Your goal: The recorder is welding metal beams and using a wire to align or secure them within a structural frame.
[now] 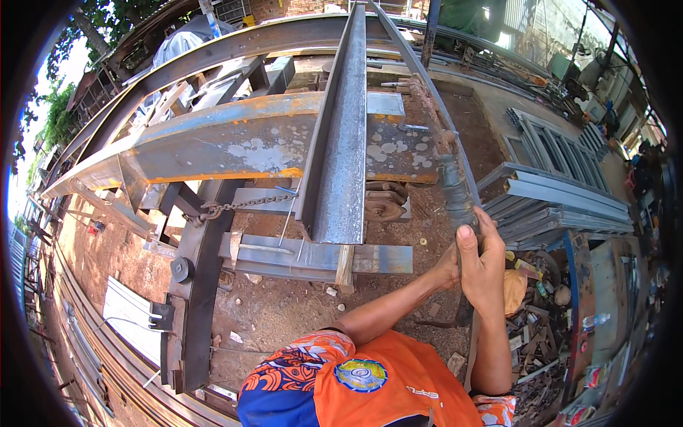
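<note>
The wrapped bar (pixel 455 186) lay just ahead of the hands, right of the steel channel (pixel 339 164), its long axis running away from the person and slightly left. Its near end met the right hand (pixel 484 267), the nearer of the two, whose thumb and fingers pointed up along that axis. The left hand (pixel 448 269) was just beside it on the left, partly covered. Whether either grip was clenched around the bar or only resting against it, I could not tell (the overlapping hands hid the contact). Farther left, the channel crossed over a wide, rust-edged beam (pixel 228 158), with a chain (pixel 238 206) below. Stacked grey metal lengths (pixel 562 196) lay to the right.
</note>
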The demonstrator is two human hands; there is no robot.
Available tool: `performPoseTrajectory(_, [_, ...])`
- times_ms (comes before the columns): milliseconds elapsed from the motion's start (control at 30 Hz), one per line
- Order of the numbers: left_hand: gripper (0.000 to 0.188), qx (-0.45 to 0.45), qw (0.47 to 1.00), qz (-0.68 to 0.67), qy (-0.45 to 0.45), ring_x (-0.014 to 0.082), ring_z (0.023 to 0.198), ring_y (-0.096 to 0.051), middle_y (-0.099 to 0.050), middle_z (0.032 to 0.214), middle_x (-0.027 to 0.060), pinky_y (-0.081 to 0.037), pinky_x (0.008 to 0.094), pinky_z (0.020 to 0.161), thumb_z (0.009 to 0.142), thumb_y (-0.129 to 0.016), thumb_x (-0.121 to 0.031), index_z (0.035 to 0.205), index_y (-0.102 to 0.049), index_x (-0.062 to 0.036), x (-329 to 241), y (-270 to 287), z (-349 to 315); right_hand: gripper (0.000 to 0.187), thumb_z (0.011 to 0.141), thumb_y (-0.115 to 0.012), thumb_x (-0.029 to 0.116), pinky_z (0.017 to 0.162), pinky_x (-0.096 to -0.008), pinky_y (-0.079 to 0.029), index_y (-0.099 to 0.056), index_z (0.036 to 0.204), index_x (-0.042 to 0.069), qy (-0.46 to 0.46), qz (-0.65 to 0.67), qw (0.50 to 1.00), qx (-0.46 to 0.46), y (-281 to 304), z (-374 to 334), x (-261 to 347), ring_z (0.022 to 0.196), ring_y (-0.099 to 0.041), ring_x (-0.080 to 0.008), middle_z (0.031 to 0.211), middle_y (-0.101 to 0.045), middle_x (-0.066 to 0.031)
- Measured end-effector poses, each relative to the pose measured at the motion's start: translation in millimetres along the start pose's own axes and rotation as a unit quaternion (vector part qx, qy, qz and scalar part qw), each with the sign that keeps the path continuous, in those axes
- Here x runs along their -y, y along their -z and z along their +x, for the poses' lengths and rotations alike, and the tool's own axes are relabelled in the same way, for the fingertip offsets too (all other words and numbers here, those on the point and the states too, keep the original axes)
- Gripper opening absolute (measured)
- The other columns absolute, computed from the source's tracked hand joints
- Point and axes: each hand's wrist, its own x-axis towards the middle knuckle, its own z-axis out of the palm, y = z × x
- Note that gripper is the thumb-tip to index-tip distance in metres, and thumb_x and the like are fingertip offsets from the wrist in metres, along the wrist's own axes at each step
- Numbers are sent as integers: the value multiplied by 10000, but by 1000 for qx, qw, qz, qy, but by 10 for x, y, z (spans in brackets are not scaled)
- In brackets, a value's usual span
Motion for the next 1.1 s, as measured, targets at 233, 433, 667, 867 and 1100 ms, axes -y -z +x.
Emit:
performPoseTrajectory(233, [548,-67,988,-112,84,111,1053,-623,-578,1242,41,-536,270,839,1010,-574,-356,1444,-387,-79,-155,-115,75,632,1002,-575,411,998,-359,-440,-515,1312,-137,-15,44,999,-19,59,46,68,1117,-605,-255,1174,-654,-234])
performPoseTrajectory(433, [484,-61,983,-122,120,69,793,-584,-586,1072,8,-463,249,615,977,-627,-372,1328,-470,-77,-49,150,18,583,1009,-579,380,903,-330,-477,-529,1306,-118,2,51,998,33,98,166,167,987,-611,-186,1095,-671,-174])
performPoseTrajectory(667, [509,-29,984,-142,102,90,796,-557,-578,981,-15,-432,271,704,924,-695,-441,1247,-517,-90,-41,152,12,570,1005,-587,387,702,-284,-490,-543,1290,-105,-24,34,998,50,188,220,231,764,-578,-111,948,-665,-115])
performPoseTrajectory(867, [484,-18,979,-164,124,88,767,-583,-591,992,7,-464,242,653,958,-659,-353,1306,-490,-62,-96,166,-4,598,1004,-584,392,813,-316,-498,-532,1298,-126,-51,13,996,77,183,193,165,884,-619,-164,1020,-677,-166])
performPoseTrajectory(1100, [472,-2,979,-157,128,104,713,-615,-606,955,45,-489,237,573,932,-640,-236,1320,-465,-32,-139,191,-12,616,1005,-582,395,876,-328,-493,-521,1305,-139,-35,41,996,71,162,137,80,959,-631,-190,1097,-675,-211])
